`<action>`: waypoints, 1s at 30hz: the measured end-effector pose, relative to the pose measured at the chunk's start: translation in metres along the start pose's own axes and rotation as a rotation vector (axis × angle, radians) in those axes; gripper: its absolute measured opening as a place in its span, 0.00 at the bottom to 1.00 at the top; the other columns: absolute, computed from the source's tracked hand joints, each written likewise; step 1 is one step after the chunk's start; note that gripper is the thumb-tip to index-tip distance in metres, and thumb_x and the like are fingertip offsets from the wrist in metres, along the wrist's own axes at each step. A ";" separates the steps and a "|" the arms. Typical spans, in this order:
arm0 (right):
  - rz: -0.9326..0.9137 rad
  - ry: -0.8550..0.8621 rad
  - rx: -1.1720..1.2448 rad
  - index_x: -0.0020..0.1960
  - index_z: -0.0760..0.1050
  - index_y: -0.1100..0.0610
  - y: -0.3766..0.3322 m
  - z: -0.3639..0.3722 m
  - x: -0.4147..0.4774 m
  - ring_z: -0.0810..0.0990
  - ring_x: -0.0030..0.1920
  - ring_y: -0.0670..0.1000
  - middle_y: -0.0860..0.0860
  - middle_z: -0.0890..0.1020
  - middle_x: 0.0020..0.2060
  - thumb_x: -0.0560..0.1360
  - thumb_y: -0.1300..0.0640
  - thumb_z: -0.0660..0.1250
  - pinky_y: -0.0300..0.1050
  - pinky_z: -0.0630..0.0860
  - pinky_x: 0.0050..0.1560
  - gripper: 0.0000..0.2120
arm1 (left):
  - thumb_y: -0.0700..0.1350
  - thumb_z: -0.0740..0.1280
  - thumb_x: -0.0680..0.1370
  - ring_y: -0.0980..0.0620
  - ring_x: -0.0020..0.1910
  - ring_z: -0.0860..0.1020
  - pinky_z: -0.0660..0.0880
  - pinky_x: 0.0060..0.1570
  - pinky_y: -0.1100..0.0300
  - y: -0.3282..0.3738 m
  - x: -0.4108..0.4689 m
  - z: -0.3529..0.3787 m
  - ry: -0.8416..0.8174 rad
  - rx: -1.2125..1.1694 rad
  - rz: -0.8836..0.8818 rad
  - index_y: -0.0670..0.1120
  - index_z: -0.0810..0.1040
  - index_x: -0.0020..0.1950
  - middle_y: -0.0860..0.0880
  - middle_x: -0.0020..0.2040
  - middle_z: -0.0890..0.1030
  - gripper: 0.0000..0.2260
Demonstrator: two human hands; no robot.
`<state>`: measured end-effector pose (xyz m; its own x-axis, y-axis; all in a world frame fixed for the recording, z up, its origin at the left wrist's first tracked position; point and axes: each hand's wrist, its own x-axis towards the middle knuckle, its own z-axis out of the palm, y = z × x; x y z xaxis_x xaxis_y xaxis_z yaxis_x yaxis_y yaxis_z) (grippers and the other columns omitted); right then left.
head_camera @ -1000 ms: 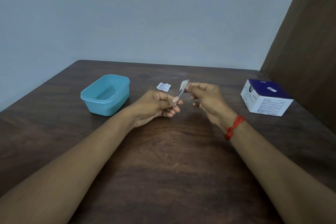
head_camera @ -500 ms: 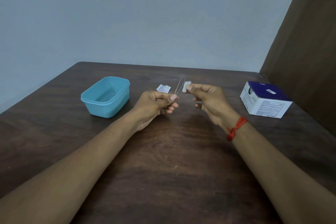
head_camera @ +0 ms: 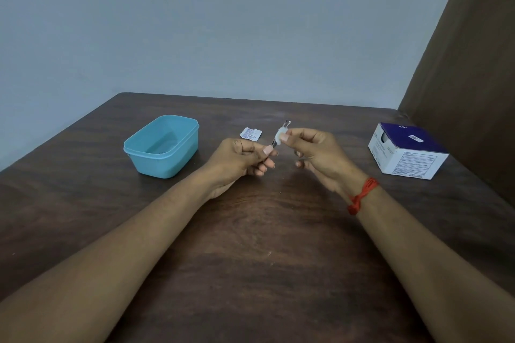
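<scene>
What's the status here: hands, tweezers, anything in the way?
Left hand grips tweezers, far end raised. Right hand pinches white pad against the tweezers. Torn wrapper on table behind, apart from both.

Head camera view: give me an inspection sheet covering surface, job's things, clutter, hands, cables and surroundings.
Surface: dark wooden table, with a few pale specks.
Job's things: tweezers tilted tip-up; white pad pressed against them.
Clutter: open teal container at left; torn sachet behind the hands; white and purple box at right.
Hands: left hand grips the tweezers; right hand pinches the white pad; red thread on the right wrist.
Cables: nothing seen.
Surroundings: pale blue-grey wall; brown panel at right.
</scene>
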<state>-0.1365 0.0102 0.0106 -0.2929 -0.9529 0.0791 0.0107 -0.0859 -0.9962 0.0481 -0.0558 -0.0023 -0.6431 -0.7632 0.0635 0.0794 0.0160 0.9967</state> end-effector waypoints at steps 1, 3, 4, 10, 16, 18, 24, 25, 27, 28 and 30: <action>-0.002 -0.011 -0.015 0.45 0.86 0.54 0.001 0.000 -0.001 0.70 0.31 0.41 0.45 0.83 0.39 0.73 0.55 0.76 0.40 0.69 0.32 0.03 | 0.42 0.70 0.79 0.55 0.35 0.78 0.78 0.37 0.64 0.000 0.000 0.000 0.001 0.001 0.003 0.38 0.85 0.52 0.44 0.39 0.85 0.08; -0.024 -0.014 -0.025 0.46 0.86 0.55 0.002 0.001 -0.001 0.73 0.29 0.39 0.43 0.84 0.37 0.73 0.57 0.76 0.39 0.68 0.32 0.03 | 0.43 0.70 0.78 0.55 0.35 0.78 0.78 0.37 0.64 -0.001 0.000 -0.001 0.003 -0.003 0.004 0.38 0.85 0.52 0.44 0.39 0.85 0.09; -0.037 -0.008 -0.004 0.45 0.86 0.54 0.001 0.002 -0.001 0.73 0.29 0.39 0.42 0.84 0.37 0.73 0.57 0.76 0.38 0.68 0.31 0.02 | 0.43 0.71 0.78 0.55 0.34 0.78 0.78 0.37 0.65 -0.001 0.001 -0.001 0.002 -0.007 0.003 0.39 0.85 0.52 0.45 0.39 0.85 0.09; -0.040 0.025 0.181 0.44 0.86 0.54 -0.001 -0.001 0.000 0.65 0.29 0.43 0.45 0.86 0.48 0.73 0.57 0.75 0.37 0.66 0.31 0.02 | 0.47 0.73 0.73 0.55 0.34 0.78 0.78 0.37 0.64 -0.002 0.001 0.000 -0.007 -0.021 0.005 0.40 0.85 0.50 0.44 0.39 0.85 0.12; 0.002 0.003 0.094 0.43 0.87 0.54 0.003 0.003 -0.001 0.64 0.30 0.44 0.47 0.84 0.43 0.71 0.56 0.77 0.39 0.65 0.32 0.02 | 0.47 0.73 0.73 0.54 0.35 0.78 0.78 0.37 0.64 -0.002 0.001 -0.001 -0.005 -0.031 0.006 0.39 0.85 0.51 0.44 0.39 0.85 0.13; -0.022 0.019 0.191 0.44 0.86 0.56 0.000 0.001 0.001 0.65 0.29 0.43 0.47 0.86 0.47 0.71 0.56 0.77 0.37 0.65 0.30 0.04 | 0.46 0.73 0.74 0.55 0.35 0.78 0.78 0.37 0.64 -0.001 0.002 -0.001 -0.007 -0.034 0.002 0.39 0.85 0.51 0.44 0.39 0.85 0.12; 0.014 -0.009 0.150 0.47 0.85 0.57 0.003 -0.001 0.000 0.64 0.29 0.44 0.48 0.86 0.47 0.67 0.53 0.78 0.38 0.64 0.31 0.11 | 0.43 0.71 0.78 0.54 0.35 0.79 0.78 0.38 0.64 -0.002 0.002 -0.002 -0.002 -0.025 -0.005 0.38 0.85 0.52 0.44 0.39 0.85 0.09; 0.025 -0.012 0.132 0.46 0.86 0.57 0.003 0.000 0.000 0.64 0.29 0.44 0.48 0.85 0.46 0.67 0.53 0.78 0.38 0.64 0.31 0.11 | 0.42 0.71 0.78 0.54 0.35 0.79 0.78 0.38 0.64 -0.002 0.002 -0.002 0.000 -0.025 -0.004 0.38 0.85 0.52 0.44 0.39 0.85 0.09; 0.020 0.004 0.152 0.45 0.86 0.57 0.003 0.001 0.000 0.64 0.29 0.44 0.48 0.86 0.47 0.67 0.53 0.78 0.38 0.65 0.31 0.10 | 0.42 0.71 0.78 0.55 0.35 0.79 0.78 0.37 0.64 -0.001 0.002 -0.001 0.001 -0.023 -0.003 0.38 0.85 0.52 0.44 0.39 0.85 0.08; 0.011 0.016 0.187 0.46 0.86 0.57 0.002 0.000 0.002 0.64 0.28 0.43 0.48 0.86 0.48 0.69 0.55 0.78 0.37 0.65 0.30 0.08 | 0.42 0.71 0.78 0.55 0.35 0.79 0.78 0.37 0.64 -0.001 0.002 -0.001 -0.001 -0.020 -0.002 0.39 0.85 0.51 0.44 0.39 0.85 0.08; -0.003 0.034 0.251 0.48 0.85 0.57 0.001 -0.002 0.004 0.64 0.27 0.43 0.49 0.86 0.49 0.71 0.56 0.77 0.37 0.65 0.30 0.07 | 0.42 0.71 0.78 0.55 0.34 0.79 0.78 0.37 0.64 -0.001 0.002 -0.001 -0.008 -0.016 0.002 0.39 0.85 0.51 0.44 0.39 0.85 0.07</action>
<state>-0.1399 0.0069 0.0095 -0.3255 -0.9425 0.0761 0.2453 -0.1618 -0.9558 0.0473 -0.0576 -0.0032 -0.6491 -0.7578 0.0660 0.0926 0.0074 0.9957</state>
